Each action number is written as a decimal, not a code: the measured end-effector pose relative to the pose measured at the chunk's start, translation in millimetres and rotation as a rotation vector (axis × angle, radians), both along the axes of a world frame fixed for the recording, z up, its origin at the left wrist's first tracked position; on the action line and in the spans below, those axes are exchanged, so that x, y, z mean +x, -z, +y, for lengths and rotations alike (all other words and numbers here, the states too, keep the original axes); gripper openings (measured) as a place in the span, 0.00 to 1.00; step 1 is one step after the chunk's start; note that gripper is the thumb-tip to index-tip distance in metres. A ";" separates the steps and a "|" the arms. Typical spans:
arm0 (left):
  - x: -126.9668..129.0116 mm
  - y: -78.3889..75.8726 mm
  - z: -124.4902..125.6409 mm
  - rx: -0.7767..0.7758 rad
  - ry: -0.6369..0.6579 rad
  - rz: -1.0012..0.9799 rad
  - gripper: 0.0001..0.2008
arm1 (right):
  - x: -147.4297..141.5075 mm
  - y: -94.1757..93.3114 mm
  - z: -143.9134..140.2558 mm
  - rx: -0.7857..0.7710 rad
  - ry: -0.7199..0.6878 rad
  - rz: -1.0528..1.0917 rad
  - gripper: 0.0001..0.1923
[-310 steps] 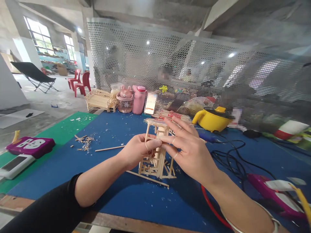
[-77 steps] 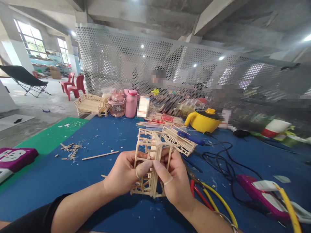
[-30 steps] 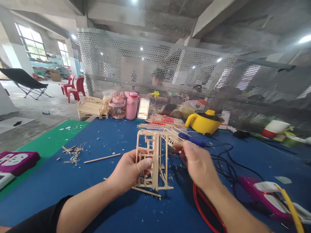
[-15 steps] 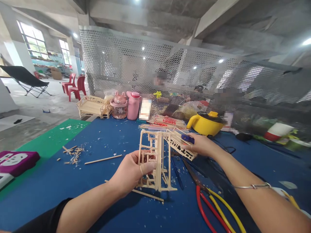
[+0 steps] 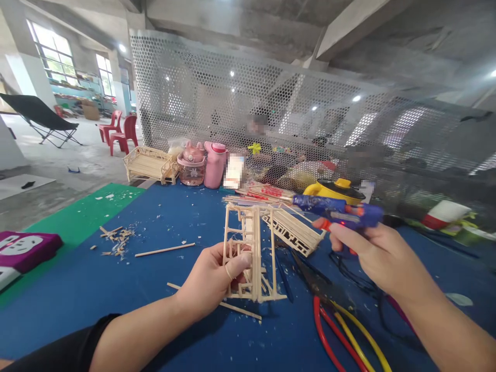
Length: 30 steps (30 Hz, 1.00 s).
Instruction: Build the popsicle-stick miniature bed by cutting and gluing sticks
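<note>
An upright stick frame [image 5: 251,253] is gripped by the left hand [image 5: 211,279], while at its 3 o'clock a blue glue gun [image 5: 337,209] is clasped in the right hand [image 5: 382,258].

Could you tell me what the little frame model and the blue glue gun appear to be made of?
The frame model, held by the left hand, looks like thin pale wood or bamboo sticks, unpainted and matte, with loose sticks and chips lying around it. The glue gun in the right hand seems moulded blue plastic, slightly glossy, with orange trim.
</note>
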<state>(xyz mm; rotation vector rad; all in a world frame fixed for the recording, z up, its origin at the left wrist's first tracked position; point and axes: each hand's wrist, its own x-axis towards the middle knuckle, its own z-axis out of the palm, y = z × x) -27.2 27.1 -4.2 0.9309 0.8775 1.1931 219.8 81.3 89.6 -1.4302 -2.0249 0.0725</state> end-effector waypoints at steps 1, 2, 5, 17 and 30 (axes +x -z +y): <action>0.3 1.3 -0.4 0.012 0.002 0.006 0.19 | -4.2 -3.2 -13.7 0.002 -0.050 0.006 0.22; 0.6 2.4 -0.8 0.021 0.001 0.016 0.18 | -8.4 -5.1 -25.6 0.018 -0.117 0.005 0.21; 0.5 3.4 -1.6 0.032 -0.003 0.064 0.18 | -18.7 -4.6 -47.8 0.067 -0.235 -0.029 0.13; -0.1 -4.5 -3.3 0.028 -0.010 0.089 0.21 | -30.2 3.5 -50.2 0.152 -0.312 -0.203 0.17; 0.0 -1.4 -1.5 0.036 -0.002 0.076 0.20 | -33.0 4.9 -51.7 0.198 -0.299 -0.221 0.16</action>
